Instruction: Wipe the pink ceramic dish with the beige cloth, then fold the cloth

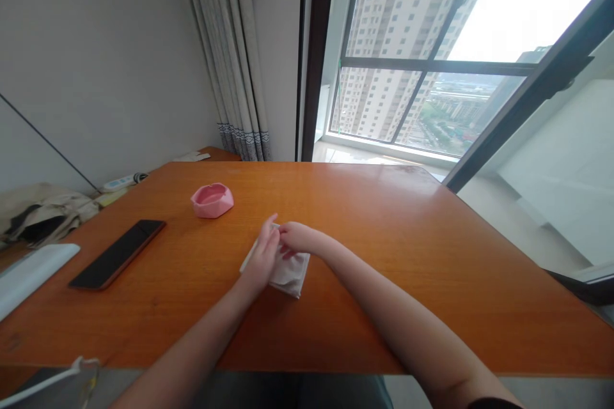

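A white, flat, folded cloth or tissue packet point(290, 276) lies on the wooden table in front of me; which of the two it is, I cannot tell. My left hand point(263, 257) rests along its left side, fingers stretched out and pointing away from me. Over its far edge, my right hand point(300, 238) is bent with curled fingers close to the left fingertips, seeming to pinch the white material there. The hands hide the far part of the packet. A pink faceted bowl point(212, 202), like an ashtray, sits beyond my left hand.
On the brown wooden table point(407, 249), a dark flat panel point(119, 254) lies to the left, beside a white rounded object point(33, 275). Beige fabric point(48, 204) and a power strip point(119, 183) are at the far left. Behind the table are a curtain point(235, 51) and windows.
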A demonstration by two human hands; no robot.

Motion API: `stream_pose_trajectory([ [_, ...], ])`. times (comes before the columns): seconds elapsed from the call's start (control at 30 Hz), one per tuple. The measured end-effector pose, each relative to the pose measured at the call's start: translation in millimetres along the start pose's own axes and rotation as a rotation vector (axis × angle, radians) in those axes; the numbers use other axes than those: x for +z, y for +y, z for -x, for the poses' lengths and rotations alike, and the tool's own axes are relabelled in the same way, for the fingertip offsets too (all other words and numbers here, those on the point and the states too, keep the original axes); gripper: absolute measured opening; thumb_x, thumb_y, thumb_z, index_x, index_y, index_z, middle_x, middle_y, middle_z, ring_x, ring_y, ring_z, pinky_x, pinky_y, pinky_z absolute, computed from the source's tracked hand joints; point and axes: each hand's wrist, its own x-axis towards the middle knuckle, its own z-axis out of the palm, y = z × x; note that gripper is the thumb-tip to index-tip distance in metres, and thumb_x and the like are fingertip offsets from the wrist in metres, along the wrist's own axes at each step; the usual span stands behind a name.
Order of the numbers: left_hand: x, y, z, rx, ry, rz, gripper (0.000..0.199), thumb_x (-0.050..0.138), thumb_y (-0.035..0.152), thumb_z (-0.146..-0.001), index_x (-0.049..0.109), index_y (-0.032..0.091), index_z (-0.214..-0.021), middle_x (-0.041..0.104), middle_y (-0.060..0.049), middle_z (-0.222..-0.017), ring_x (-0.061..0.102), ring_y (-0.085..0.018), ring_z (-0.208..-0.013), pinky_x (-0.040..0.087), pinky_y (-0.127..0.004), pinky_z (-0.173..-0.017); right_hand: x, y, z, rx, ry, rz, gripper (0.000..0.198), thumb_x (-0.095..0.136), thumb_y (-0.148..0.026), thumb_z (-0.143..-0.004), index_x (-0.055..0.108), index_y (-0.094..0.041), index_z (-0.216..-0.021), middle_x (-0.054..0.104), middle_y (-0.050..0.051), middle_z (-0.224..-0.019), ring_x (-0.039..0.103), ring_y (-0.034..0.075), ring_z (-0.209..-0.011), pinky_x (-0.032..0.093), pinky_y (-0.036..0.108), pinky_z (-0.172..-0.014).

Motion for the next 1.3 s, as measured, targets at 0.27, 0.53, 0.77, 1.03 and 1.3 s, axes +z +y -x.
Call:
stream_pose_trajectory([
  [0.27,-59,-55,27,-0.130,-0.335,-0.753,0.060,0.031,0.054,-0.087,0.032,0.029,-0.142,0.024,-0.009,-0.151,0.017,-0.035,-0.139,0.009,-0.062,-0.106,-6,101,6,0.226,0.532,0.133,0.035,0.041,-0.029,-0.090,0.055,-0.016,-0.119,0.050,0.013,-0.130,0.046,0.023,-0.120,0.034,0.034,-0.101],
  [0.53,-140,-98,26,-0.295,-0.196,-0.891,0.059,0.032,0.048,-0.085,0.041,0.022,-0.137,0.027,-0.011,-0.150,0.025,-0.033,-0.137,0.020,-0.058,-0.106,10,132,3,0.301,0.584,0.217,0.034,0.038,-0.030,-0.090,0.055,-0.021,-0.118,0.048,0.010,-0.133,0.038,0.025,-0.124,0.024,0.043,-0.105],
  [0.77,-62,-13,-21,0.155,-0.115,-0.448,0.036,0.036,0.042,-0.089,0.054,0.021,-0.111,0.061,-0.006,-0.111,0.058,-0.019,-0.099,0.045,-0.030,-0.088,13,130,3,0.291,0.610,0.221,0.033,0.038,-0.029,-0.090,0.056,-0.021,-0.116,0.050,0.010,-0.130,0.039,0.025,-0.122,0.024,0.044,-0.105],
  [1.03,63,-4,-94,0.277,-0.285,-0.440,0.029,0.044,0.026,-0.085,0.062,0.017,-0.105,0.063,-0.008,-0.093,0.059,-0.019,-0.084,0.046,-0.030,-0.076,10,132,8,0.283,0.596,0.202,0.034,0.038,-0.030,-0.090,0.055,-0.020,-0.117,0.050,0.010,-0.130,0.040,0.023,-0.122,0.025,0.039,-0.105],
  [1.3,74,-13,-95,0.330,-0.264,-0.456,0.031,0.040,0.029,-0.087,0.067,0.020,-0.100,0.062,-0.008,-0.085,0.058,-0.019,-0.080,0.045,-0.031,-0.074,12,129,5,0.297,0.613,0.224,0.036,0.038,-0.040,-0.091,0.055,-0.019,-0.115,0.051,0.012,-0.128,0.039,0.025,-0.122,0.024,0.043,-0.104],
])
